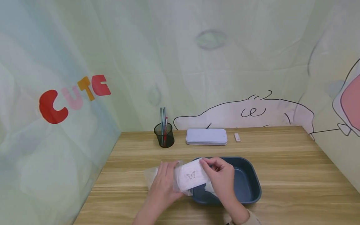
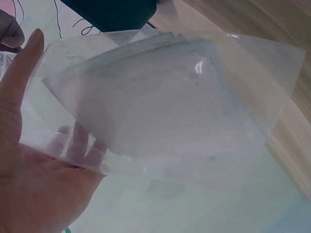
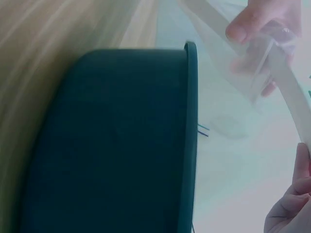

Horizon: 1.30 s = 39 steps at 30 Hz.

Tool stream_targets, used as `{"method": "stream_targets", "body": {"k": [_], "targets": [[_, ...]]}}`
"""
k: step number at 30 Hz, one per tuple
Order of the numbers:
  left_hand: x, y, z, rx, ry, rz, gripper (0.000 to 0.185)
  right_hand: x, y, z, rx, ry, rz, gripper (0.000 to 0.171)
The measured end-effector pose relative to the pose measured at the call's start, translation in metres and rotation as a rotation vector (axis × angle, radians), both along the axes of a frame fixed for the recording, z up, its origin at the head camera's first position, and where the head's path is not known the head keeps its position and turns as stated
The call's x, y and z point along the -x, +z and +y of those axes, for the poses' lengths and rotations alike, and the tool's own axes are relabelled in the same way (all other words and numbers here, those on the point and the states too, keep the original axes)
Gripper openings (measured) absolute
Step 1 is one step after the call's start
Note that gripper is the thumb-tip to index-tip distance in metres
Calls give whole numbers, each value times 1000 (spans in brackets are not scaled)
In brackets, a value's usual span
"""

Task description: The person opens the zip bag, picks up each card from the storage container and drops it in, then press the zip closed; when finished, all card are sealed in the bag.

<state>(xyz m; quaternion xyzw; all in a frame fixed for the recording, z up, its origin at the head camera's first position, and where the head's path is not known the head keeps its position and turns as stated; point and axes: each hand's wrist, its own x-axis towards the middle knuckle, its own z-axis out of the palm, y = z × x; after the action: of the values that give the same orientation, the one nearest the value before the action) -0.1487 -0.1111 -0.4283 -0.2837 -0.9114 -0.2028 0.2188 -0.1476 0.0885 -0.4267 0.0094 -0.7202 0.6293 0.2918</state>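
Note:
Over the wooden table (image 1: 281, 162), both hands hold a clear plastic bag (image 1: 153, 175) with a white mask (image 1: 191, 176) that bears a butterfly print. My left hand (image 1: 168, 176) grips the bag from the left, fingers curled over it. The mask sticks out of the bag to the right, and my right hand (image 1: 209, 165) pinches its top edge. In the left wrist view the left hand (image 2: 29, 165) lies behind the clear bag (image 2: 160, 111), thumb up. In the right wrist view, fingers (image 3: 257, 24) pinch the bag (image 3: 252, 73) beside a dark blue tray (image 3: 112, 145).
The dark blue tray (image 1: 247, 184) sits under the right hand, with a white piece (image 1: 209, 187) lying in it. At the back stand a dark pen holder (image 1: 164, 137), a pale blue case (image 1: 206, 137) and a small white block (image 1: 237, 137). Printed cloth walls enclose the table.

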Motion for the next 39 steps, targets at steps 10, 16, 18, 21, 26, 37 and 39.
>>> {"method": "stream_targets", "body": {"k": [10,16,18,21,26,37,39], "targets": [[-1,-1,1,-10,6,17,105,-1,1,-4,-15,21,-57,7],[0,-2,1,-7,5,38,103,-4,-4,-11,14,80,-83,10],[0,-3,0,-11,-6,53,103,-6,-6,-14,17,110,-94,10],[1,-4,0,-20,-18,68,101,-8,-9,-18,3,144,-115,11],[2,-4,0,-26,-27,67,100,-13,-10,-24,-4,197,-139,14],[3,-3,2,-16,-41,98,99,-11,-17,-31,-214,355,-144,26],[3,-5,2,-17,-52,127,99,-10,-19,-31,-264,383,-140,28]]}}
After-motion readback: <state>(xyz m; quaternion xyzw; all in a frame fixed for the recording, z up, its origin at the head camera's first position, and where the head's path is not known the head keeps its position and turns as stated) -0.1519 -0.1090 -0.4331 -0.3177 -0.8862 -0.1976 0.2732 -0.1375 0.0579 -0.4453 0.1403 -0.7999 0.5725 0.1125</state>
